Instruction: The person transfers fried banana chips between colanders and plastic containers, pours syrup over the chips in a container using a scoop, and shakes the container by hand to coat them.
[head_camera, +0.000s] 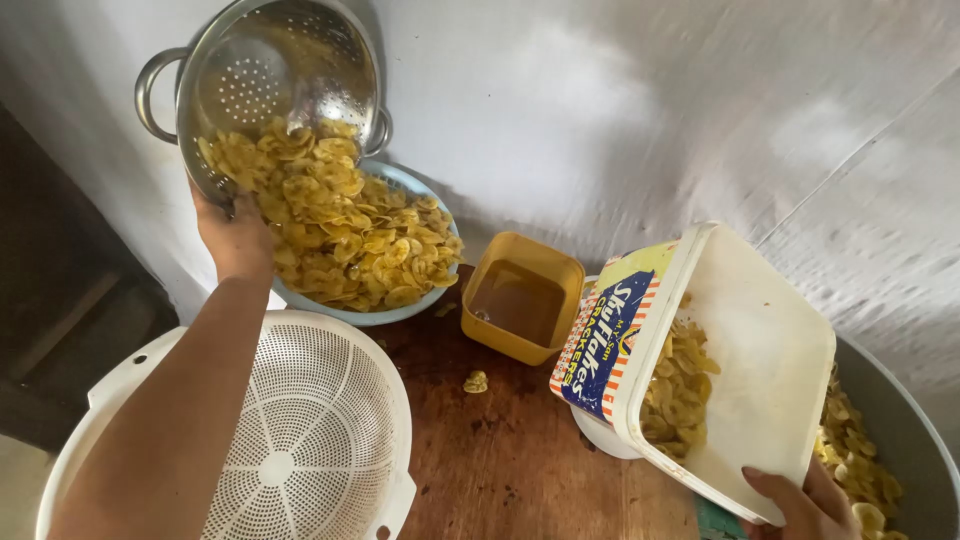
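Chips (340, 225), yellow and round-cut, are spilling out of a steel colander (265, 85) tipped mouth-down toward a light blue bowl (425, 300), w/ the heap piled past the bowl's rim. Taking the yellow square tub (520, 297) at mid-table as landmark: colander and blue bowl sit to its left and a bit farther from the person, colander directly above the bowl, its open side facing down and toward the tub.

Left hand (235, 235) is clamped on the colander's lower rim, fingers curled under the edge, arm running up from the near-left. It's the hand on the colander; the other is well apart, on the far side of the tub.

Right hand (805, 500) grips the near corner of a white rectangular container (740, 370), right of the tub, fingers wrapped on the edge. Container is tilted, long axis running from near-right up toward the tub, more chips lying inside it. It seems to rest on a small white bowl (600, 435), mostly hidden.

Counts: 1 steel colander, 1 white plastic colander (310, 430) near-left of the tub, empty; 1 blue bowl; 1 yellow tub holding brownish liquid; 1 white container; 1 big grey basin (905, 430) far right w/ chips in it; 1 stray chip (476, 381) on the wooden table (510, 460) just in front of the tub.
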